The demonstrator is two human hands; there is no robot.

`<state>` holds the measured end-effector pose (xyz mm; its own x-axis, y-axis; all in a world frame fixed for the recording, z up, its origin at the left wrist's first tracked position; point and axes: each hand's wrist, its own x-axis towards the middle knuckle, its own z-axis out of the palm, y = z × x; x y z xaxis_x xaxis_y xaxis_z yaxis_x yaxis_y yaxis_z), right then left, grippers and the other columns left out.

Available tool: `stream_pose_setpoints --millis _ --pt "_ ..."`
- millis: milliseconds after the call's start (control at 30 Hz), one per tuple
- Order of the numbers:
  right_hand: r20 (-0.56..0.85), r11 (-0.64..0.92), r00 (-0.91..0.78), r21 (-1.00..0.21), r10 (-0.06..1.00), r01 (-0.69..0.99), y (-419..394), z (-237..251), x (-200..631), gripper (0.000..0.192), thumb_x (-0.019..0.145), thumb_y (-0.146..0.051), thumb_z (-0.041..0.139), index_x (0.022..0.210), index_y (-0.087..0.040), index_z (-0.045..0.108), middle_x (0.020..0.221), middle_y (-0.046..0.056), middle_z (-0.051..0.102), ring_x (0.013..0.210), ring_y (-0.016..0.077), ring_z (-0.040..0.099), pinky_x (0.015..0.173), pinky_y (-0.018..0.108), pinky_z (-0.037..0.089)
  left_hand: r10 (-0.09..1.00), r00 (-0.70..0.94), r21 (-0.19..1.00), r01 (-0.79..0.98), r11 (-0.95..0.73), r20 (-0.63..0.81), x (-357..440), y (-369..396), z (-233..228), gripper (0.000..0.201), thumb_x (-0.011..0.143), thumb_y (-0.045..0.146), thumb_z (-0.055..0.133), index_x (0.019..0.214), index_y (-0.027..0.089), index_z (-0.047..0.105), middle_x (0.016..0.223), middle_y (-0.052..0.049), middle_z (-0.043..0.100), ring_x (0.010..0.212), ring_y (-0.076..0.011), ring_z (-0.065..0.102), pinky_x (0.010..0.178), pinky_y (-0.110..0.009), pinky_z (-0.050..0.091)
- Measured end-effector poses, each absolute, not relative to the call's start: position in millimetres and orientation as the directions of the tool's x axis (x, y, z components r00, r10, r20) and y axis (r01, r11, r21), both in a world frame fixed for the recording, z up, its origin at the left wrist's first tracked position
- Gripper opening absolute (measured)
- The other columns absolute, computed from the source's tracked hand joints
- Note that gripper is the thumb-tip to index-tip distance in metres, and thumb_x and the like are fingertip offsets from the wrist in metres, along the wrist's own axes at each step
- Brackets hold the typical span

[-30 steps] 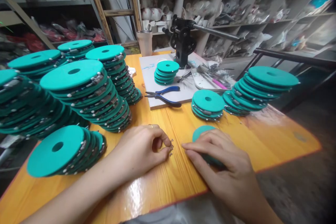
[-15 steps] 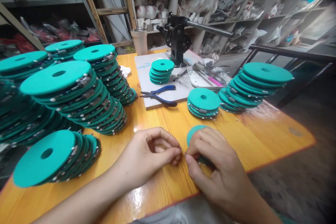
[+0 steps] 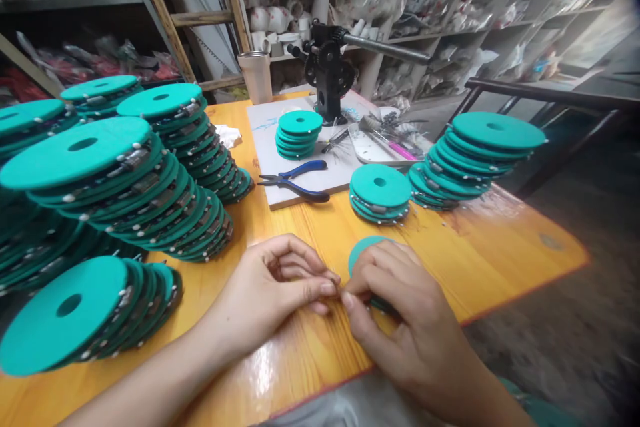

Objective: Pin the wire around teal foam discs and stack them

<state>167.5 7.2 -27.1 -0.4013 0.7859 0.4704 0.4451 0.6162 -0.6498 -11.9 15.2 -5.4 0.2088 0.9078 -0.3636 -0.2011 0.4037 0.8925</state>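
The left hand and right hand come nearly fingertip to fingertip on the near side of the blue-handled pliers — in each grip, thumb and finger are together at the tips, and whether anything tiny is pinched there I cannot tell. A green disc lies nearer than the pliers and to their right, mostly covered by the right hand; its flat face is turned up, so its axis stands roughly upright. Bare wood of the tabletop shows between the pliers and the hands, and a wider stretch opens well to the right of the pliers, past the right hand, out to a rounded corner. The red-rimmed near edge runs below the hands, on the side away from the pliers. Under the pliers is a grey board; their jaws point left, just past its left edge, while the handles spread to the right. Right of the pliers sits a short stack of discs, with a taller stack just beyond it. Left of the pliers, a large pile crowds that side — and a low, tilted stack lies nearer.
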Motion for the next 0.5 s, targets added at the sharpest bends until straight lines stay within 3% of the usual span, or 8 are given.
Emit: stream_pose_setpoints --millis 267,500 --pt "0.466 0.612 -0.401 -0.659 0.789 0.438 9.0 -26.9 166.6 0.015 0.084 -0.010 0.048 0.070 -0.013 0.052 0.072 0.002 0.049 0.075 0.0129 0.041 0.071 0.028 0.025 0.911 0.215 0.897 -0.201 0.393 -0.351 -10.4 16.3 -4.4 0.036 0.058 0.020 0.088 0.070 0.009 0.056 0.068 -0.007 0.073 0.051 -0.0091 0.064 0.049 -0.017 0.053" --pt "0.461 0.608 -0.401 -0.659 0.792 0.443 8.2 -26.1 166.4 0.016 0.085 -0.011 0.047 0.070 -0.013 0.052 0.072 0.002 0.049 0.074 0.0130 0.040 0.070 0.027 0.025 0.911 0.215 0.897 -0.199 0.395 -0.353 -10.8 16.7 -6.0 0.036 0.059 0.020 0.088 0.071 0.009 0.056 0.068 -0.006 0.073 0.054 -0.0110 0.066 0.049 -0.017 0.054"
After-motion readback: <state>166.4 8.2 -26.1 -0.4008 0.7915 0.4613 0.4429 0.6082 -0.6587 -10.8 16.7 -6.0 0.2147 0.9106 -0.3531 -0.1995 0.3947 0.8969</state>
